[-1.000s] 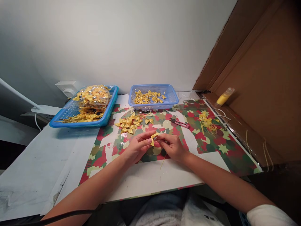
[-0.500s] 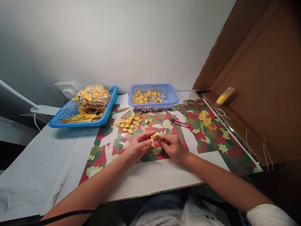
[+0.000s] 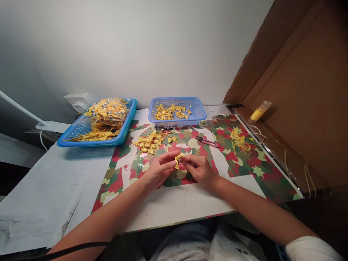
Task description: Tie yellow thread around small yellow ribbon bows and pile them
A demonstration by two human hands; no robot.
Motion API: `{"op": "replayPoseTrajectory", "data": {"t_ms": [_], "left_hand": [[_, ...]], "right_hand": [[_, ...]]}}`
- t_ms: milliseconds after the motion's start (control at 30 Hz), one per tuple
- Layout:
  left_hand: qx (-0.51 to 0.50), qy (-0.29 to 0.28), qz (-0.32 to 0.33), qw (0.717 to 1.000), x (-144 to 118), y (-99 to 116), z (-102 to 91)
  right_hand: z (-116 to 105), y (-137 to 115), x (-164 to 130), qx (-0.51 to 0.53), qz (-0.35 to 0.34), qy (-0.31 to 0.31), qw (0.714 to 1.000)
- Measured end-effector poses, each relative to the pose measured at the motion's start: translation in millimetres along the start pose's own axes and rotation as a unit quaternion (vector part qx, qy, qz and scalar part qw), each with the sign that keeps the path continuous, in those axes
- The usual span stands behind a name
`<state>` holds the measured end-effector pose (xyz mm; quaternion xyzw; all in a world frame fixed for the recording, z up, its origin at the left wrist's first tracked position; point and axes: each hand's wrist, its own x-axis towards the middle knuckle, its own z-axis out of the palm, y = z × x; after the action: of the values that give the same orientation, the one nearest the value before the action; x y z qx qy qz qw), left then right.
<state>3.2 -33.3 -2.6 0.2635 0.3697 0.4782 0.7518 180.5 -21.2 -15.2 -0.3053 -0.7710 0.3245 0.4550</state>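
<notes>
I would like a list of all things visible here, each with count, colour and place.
yellow bow: one, yellow, pinched between both hands
loose bows: a pile, yellow, on the mat behind the hands
small basket: one, blue, holds bows, at the wall
large tray: one, blue, holds bagged bows, back left
snips: one, red handle, on the mat
thread scraps: a heap, yellow, right on the mat
bottle: one, yellow, by the cardboard
mat: one, red-green patterned, on the table
left hand: one
right hand: one

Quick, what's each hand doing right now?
Left hand: closed, pinching the yellow bow.
Right hand: closed on the same bow.
</notes>
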Motion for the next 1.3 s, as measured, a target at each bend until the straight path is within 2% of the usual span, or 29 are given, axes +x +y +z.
{"op": "replayPoseTrajectory", "data": {"t_ms": [300,567,1300], "left_hand": [[0.012,-0.02,-0.008,1.0,0.3,-2.8,-3.1],[0.017,-0.029,-0.004,0.999,0.1,-2.4,-1.8],[0.029,-0.007,0.007,1.0,-0.1,-1.8,-4.1]], "right_hand": [[1.2,0.1,0.2,-0.003,-0.025,-0.004,1.0],[0.3,-2.5,0.8,0.004,-0.017,0.0,1.0],[-1.9,-1.2,-0.3,-0.009,-0.014,-0.005,1.0]]}}
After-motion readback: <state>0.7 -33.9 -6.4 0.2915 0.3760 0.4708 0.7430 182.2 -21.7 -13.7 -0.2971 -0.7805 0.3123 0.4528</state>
